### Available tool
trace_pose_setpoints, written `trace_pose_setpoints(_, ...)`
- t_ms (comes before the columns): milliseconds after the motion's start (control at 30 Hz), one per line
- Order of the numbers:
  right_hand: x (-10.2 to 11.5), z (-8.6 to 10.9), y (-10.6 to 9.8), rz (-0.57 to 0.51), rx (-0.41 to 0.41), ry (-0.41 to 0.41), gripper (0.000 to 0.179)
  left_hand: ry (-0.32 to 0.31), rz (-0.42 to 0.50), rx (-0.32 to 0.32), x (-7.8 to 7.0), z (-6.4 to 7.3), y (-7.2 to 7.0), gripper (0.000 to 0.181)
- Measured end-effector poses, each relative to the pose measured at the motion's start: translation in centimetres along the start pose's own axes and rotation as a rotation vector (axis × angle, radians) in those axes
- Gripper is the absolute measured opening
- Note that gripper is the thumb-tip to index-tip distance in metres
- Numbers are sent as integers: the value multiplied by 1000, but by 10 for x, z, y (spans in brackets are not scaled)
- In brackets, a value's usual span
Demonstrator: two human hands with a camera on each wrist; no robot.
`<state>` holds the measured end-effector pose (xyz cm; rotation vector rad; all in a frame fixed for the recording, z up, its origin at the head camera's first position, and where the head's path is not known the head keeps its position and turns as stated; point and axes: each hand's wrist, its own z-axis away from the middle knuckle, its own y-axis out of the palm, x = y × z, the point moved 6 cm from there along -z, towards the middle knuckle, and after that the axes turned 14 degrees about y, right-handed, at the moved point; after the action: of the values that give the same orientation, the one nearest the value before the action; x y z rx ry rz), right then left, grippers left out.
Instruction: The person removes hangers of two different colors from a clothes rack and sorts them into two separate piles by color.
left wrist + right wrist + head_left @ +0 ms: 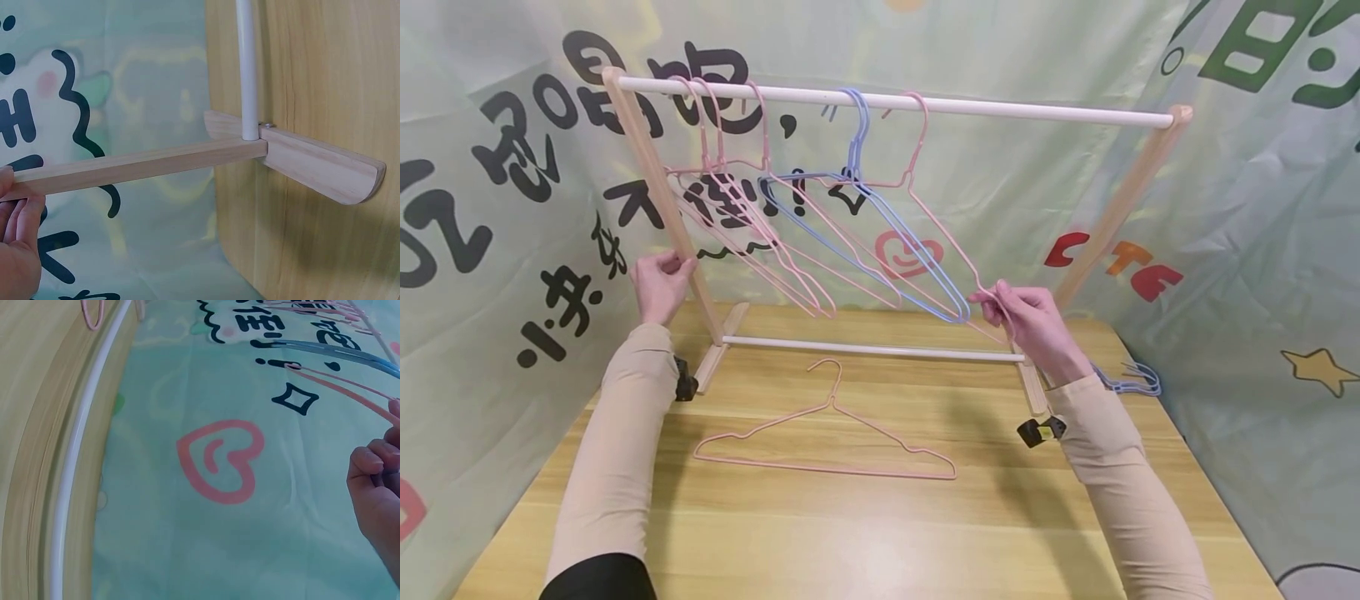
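Note:
My left hand [662, 287] grips the left wooden post [655, 185] of a small clothes rack, thumb and fingers on either side of the post [150, 164] in the left wrist view. With its fingertips, my right hand [1026, 321] pinches the near lower corner of a pink hanger [911, 173], whose hook sits over the white top rail [1000, 108]. To its left hang blue hangers [854, 158], close together, and several more pink hangers [765, 150]. Another pink hanger [832, 400] lies flat on the wooden table, in front of the rack.
The rack's white lower bar [872, 348] runs between its two wooden feet, just above the table [850, 542]. Some blue hangers [1138, 385] lie on the table at the right, partly behind my right sleeve. A printed cloth [1000, 50] stands behind and beside the table.

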<state>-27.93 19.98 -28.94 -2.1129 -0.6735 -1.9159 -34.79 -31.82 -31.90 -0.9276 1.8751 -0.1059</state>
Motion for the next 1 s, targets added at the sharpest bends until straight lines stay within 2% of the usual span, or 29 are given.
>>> trace_pose_setpoints(300,1,-4,6,-119,67,54,33,-2,14,2,-2,0,-1,35)
trace_pose_setpoints(500,-1,-6,8,-140,52,82,34,-3,-2,0,-1,0,1,35)
trace_pose_setpoints(667,-3,-8,7,-111,14,90,31,-1,-4,-2,0,0,1,35)
trace_pose_setpoints(1000,-6,-8,9,-167,38,43,31,-7,-6,5,1,1,1,34)
